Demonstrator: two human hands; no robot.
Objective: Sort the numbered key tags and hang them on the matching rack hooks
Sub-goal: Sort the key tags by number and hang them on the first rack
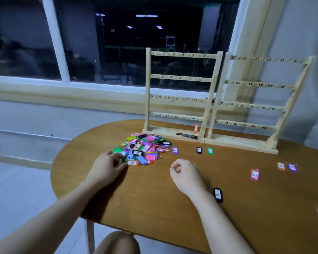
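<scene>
Left hand [108, 166] pinched at the near edge of the key tag pile [143, 150] on the counter [154, 198], exact tag unclear; right hand [184, 174] curled shut, apparently empty. Tangled rings could drag neighbours out, and blurry numbers risked wrong hooks on the racks [182, 96].

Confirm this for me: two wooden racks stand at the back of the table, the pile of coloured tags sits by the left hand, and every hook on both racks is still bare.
Not quite. One red tag already hangs from the bottom rail of the left rack, as the head view shows. The rest holds: the right rack stands beside it at the back of the table, and the pile of tags sits by the left hand.
</scene>
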